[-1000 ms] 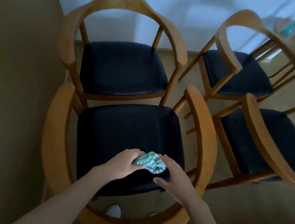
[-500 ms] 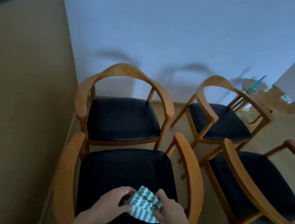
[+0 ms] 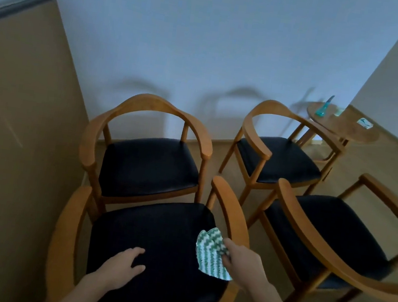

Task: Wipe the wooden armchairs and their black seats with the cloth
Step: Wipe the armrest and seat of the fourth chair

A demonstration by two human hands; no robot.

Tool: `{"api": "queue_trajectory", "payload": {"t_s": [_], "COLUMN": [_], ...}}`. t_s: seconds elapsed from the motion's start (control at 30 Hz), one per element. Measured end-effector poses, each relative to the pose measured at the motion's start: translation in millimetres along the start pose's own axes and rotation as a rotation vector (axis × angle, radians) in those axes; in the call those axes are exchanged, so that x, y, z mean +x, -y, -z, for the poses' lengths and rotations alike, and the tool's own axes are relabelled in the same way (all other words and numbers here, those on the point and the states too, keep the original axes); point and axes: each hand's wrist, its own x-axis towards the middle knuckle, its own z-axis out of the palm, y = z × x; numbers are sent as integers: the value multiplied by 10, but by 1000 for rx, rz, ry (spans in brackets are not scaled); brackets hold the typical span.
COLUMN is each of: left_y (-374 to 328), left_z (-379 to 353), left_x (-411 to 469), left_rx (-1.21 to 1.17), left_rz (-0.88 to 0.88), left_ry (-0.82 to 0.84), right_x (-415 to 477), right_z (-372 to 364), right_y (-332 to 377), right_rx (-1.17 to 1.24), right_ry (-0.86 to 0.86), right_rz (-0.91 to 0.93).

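Note:
Several wooden armchairs with black seats stand in two rows. The nearest armchair [image 3: 231, 214] is right below me, its black seat [image 3: 156, 232] facing up. My right hand [image 3: 244, 264] grips a green and white zigzag cloth [image 3: 210, 251], which hangs unfolded over the seat's right side, near the right armrest. My left hand [image 3: 120, 267] hovers over the seat's front left part with fingers loosely spread and nothing in it. A second armchair [image 3: 152, 108] stands behind, two more armchairs [image 3: 260, 123] [image 3: 309, 233] to the right.
A tan panel [image 3: 14, 150] stands close along the left side of the chairs. A small round wooden table [image 3: 342, 127] in the far right corner carries a teal spray bottle [image 3: 324, 107] and small items. Bare floor lies between the chair rows.
My left hand let go of the cloth and moved left over the seat. My right hand carried the cloth to the right, now opened out. My view tilted up.

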Motion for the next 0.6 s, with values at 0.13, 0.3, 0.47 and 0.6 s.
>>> {"api": "queue_trajectory", "payload": {"t_s": [0.13, 0.3, 0.47, 0.6], "left_y": [-609, -1567, -2399, -2992], "left_z": [-175, -539, -805, -884], "left_x": [240, 553, 788, 1019], "left_rx": [69, 91, 114, 127], "left_rz": [-15, -67, -127, -205], "left_ry": [-55, -59, -17, 35], "right_x": [-22, -50, -146, -260], "right_z": [121, 330, 556, 672], "right_y": [-564, -1450, -2239, -2746], "right_rx": [-63, -85, -38, 1], "right_ry": [-5, -28, -50, -52], "right_rz": [-4, -22, -98, -220]}}
